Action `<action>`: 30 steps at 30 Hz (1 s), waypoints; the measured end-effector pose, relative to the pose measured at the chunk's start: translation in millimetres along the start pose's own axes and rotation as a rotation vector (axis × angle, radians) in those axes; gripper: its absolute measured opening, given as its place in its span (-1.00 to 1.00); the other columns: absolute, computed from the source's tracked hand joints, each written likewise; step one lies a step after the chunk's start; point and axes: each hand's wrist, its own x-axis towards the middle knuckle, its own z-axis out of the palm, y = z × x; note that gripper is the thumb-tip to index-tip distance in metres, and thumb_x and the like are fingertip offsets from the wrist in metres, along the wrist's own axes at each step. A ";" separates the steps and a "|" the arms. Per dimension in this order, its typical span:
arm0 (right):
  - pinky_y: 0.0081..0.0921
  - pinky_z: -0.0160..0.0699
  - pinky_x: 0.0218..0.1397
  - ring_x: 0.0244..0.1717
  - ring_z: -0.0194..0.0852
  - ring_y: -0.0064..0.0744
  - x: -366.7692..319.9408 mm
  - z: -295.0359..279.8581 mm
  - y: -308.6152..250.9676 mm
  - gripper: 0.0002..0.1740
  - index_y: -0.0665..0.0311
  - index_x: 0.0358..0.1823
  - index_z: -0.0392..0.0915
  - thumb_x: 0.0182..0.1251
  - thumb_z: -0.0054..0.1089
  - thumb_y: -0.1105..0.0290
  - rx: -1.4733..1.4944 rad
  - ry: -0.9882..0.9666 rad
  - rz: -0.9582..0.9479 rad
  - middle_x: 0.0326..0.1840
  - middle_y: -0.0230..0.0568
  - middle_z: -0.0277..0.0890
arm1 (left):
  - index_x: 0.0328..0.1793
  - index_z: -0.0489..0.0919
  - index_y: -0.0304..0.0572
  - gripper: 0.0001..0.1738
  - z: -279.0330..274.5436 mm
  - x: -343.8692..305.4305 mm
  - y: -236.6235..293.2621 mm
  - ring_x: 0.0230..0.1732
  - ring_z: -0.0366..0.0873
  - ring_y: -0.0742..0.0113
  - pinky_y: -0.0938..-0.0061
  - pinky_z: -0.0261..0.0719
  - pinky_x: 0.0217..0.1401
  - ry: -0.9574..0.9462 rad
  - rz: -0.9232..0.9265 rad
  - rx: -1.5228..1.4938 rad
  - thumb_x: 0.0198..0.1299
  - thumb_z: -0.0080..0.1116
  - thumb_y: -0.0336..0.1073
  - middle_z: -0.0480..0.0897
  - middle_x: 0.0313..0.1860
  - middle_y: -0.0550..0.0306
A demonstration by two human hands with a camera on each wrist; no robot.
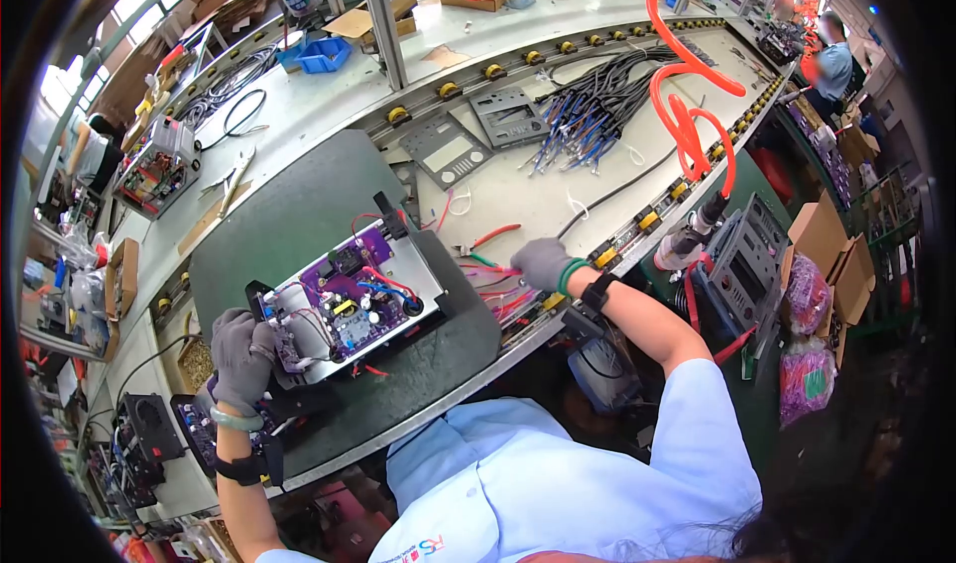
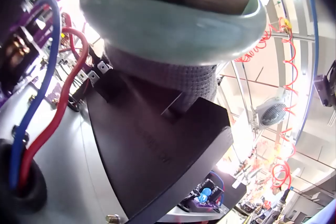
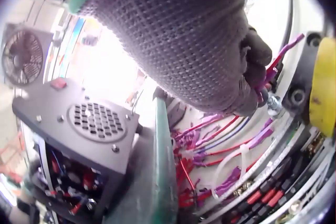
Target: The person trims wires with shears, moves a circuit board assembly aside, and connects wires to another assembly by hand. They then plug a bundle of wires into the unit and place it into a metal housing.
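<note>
Left hand gripping an open metal box, right hand pinching a red-and-purple wire.
In the head view, the box lies on a green mat, left of centre, its purple circuit board facing up; the gloved left hand curls round its lower-left end, fingertips partly hidden. Near the middle of the frame, right of the box and apart from it, the gloved right hand has curled fingers, the wire poking out between them, above loose wires.
</note>
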 end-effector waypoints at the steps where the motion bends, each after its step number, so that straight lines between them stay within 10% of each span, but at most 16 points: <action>1: -0.13 0.68 -0.01 -0.07 0.74 -0.04 -8.1 -3.7 4.4 -0.75 -0.02 -0.08 0.75 0.30 0.16 0.25 0.037 0.059 0.092 -0.18 -0.14 0.75 | -0.48 0.57 -0.32 -0.66 -0.7 0.0 -0.2 -0.01 0.55 -0.16 0.08 0.43 0.16 0.002 -0.002 0.017 0.26 0.08 -0.22 0.63 -0.33 -0.14; 14: -0.31 0.65 -0.04 -0.17 0.71 -0.11 -34.8 -2.6 34.9 -0.71 0.17 -0.10 0.77 0.26 0.42 0.17 0.676 0.595 0.101 -0.32 -0.13 0.71 | 0.05 0.64 -0.33 -0.67 -46.1 -9.9 71.6 0.03 0.59 -0.13 0.10 0.51 0.18 0.258 0.007 0.323 0.19 0.16 -0.34 0.61 0.17 -0.15; 16: -0.53 0.59 -0.21 -0.38 0.59 -0.54 -56.4 -48.1 11.4 -0.67 0.41 -0.10 0.74 0.37 0.41 0.23 1.220 0.563 0.063 -0.48 -0.39 0.59 | 0.14 0.63 -0.33 -0.61 -56.3 -18.6 90.2 -0.04 0.63 0.01 0.25 0.58 0.13 0.254 -0.137 -0.095 0.15 0.15 -0.45 0.61 0.19 -0.12; 19: -0.62 0.55 -0.29 -0.39 0.56 -0.67 -111.5 -134.2 -40.6 -0.74 0.39 -0.14 0.74 0.39 0.39 0.29 1.412 0.288 -0.063 -0.42 -0.39 0.65 | 0.19 0.62 -0.34 -0.63 -40.8 -23.5 103.5 -0.11 0.60 0.43 0.46 0.60 -0.02 0.094 -0.319 -1.005 0.24 0.13 -0.55 0.65 0.01 0.13; 22: -0.54 0.58 -0.26 -0.36 0.59 -0.63 -111.3 -148.8 -110.4 -0.85 0.41 -0.19 0.71 0.36 0.30 0.44 1.133 0.309 -0.624 -0.42 -0.28 0.68 | 0.27 0.60 -0.28 -0.65 -40.9 3.7 150.2 -0.16 0.48 0.58 0.61 0.52 -0.07 -0.240 -0.415 -1.192 0.43 0.19 -0.31 0.61 -0.07 0.27; 24: -0.49 0.62 -0.21 -0.34 0.61 -0.60 -104.5 -149.3 -150.6 -0.85 0.44 -0.16 0.70 0.35 0.32 0.48 0.895 0.409 -0.703 -0.41 -0.24 0.69 | 0.19 0.63 -0.31 -0.75 -10.6 16.4 158.3 -0.01 0.54 0.57 0.56 0.56 0.10 -0.238 -0.163 -1.339 0.49 0.12 -0.39 0.65 -0.02 0.27; 30: -0.53 0.60 -0.24 -0.33 0.60 -0.62 -55.7 -165.9 -158.9 -0.82 0.39 -0.11 0.70 0.31 0.38 0.48 1.141 0.685 -0.570 -0.33 -0.14 0.71 | 0.07 0.70 -0.33 -0.66 3.7 41.3 104.7 -0.11 0.59 0.55 0.54 0.61 -0.01 0.094 -0.157 -1.198 0.55 0.12 -0.17 0.74 -0.14 0.25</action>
